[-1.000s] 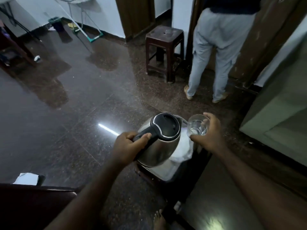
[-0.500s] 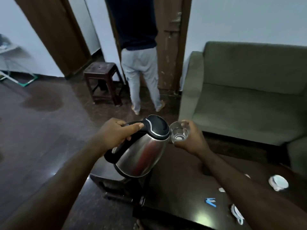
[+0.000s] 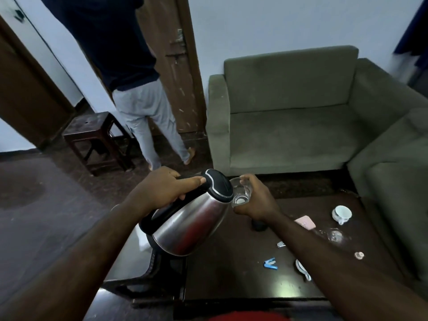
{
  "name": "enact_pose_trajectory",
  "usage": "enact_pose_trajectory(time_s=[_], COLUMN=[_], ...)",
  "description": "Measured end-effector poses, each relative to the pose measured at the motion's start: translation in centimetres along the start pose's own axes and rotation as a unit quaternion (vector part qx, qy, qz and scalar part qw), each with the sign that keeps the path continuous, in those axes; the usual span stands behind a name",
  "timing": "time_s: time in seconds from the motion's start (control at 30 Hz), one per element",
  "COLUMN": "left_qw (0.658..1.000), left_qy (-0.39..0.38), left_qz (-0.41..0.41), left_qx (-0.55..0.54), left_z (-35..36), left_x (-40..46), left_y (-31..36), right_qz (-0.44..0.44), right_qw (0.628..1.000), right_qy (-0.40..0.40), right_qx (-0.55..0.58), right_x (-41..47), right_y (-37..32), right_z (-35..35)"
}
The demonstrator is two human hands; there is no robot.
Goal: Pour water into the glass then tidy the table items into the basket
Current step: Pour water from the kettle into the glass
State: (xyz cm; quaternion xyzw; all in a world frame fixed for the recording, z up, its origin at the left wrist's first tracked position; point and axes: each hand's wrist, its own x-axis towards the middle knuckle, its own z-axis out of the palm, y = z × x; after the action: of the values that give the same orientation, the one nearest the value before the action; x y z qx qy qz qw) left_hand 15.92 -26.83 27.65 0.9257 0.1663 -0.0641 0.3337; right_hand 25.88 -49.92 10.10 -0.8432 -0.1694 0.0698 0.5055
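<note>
My left hand (image 3: 165, 189) grips the black handle of a steel kettle (image 3: 192, 224), which is tilted to the right with its black lid against a clear glass (image 3: 241, 192). My right hand (image 3: 257, 200) holds that glass from the right side, above the dark table (image 3: 231, 279). On the table lie a white cup (image 3: 342, 214) on its side, a pink flat item (image 3: 305, 222), a blue clip (image 3: 270, 264), a small pink round piece (image 3: 359, 255), a clear glass item (image 3: 335, 236) and a white thing (image 3: 302, 269) partly hidden by my right forearm. No basket shows.
A green sofa (image 3: 289, 117) stands behind the table and another green seat (image 3: 393, 193) at the right. A person (image 3: 129, 66) stands by a brown door at the back left, next to a dark wooden stool (image 3: 95, 137). A lower dark side table (image 3: 129, 262) lies under the kettle.
My view has swung right and up from the floor to the sofa and table. Both hands have stayed together, the kettle still tilted against the glass.
</note>
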Motion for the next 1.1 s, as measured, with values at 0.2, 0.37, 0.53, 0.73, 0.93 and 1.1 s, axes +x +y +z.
enact_pose_trajectory(time_s=[0.2, 0.37, 0.53, 0.73, 0.93, 1.1], left_qw=[0.998, 0.995, 0.995, 0.993, 0.991, 0.990], left_qy=[-0.029, -0.044, -0.057, -0.074, -0.086, -0.087], left_qz=[0.012, 0.017, 0.011, 0.011, 0.008, -0.006], left_qx=[0.060, 0.087, 0.082, 0.093, 0.105, 0.108], left_z=[0.4, 0.4, 0.3, -0.1, -0.6, -1.3], left_x=[1.2, 2.1, 2.9, 3.6, 4.0, 4.2], left_y=[2.7, 4.0, 5.0, 6.3, 7.7, 8.7], right_qz=[0.012, 0.026, 0.031, 0.040, 0.053, 0.055], right_qw=[1.000, 1.000, 1.000, 0.999, 0.998, 0.998], right_qy=[-0.007, -0.004, 0.006, 0.015, 0.030, 0.024], right_qx=[0.004, 0.008, -0.001, -0.006, -0.001, -0.002], right_x=[-0.4, -0.1, 0.4, 1.2, 1.5, 1.8], right_y=[1.0, 1.0, 1.6, 3.0, 3.6, 3.9], right_z=[-0.7, -1.1, -1.7, -2.3, -2.6, -2.6])
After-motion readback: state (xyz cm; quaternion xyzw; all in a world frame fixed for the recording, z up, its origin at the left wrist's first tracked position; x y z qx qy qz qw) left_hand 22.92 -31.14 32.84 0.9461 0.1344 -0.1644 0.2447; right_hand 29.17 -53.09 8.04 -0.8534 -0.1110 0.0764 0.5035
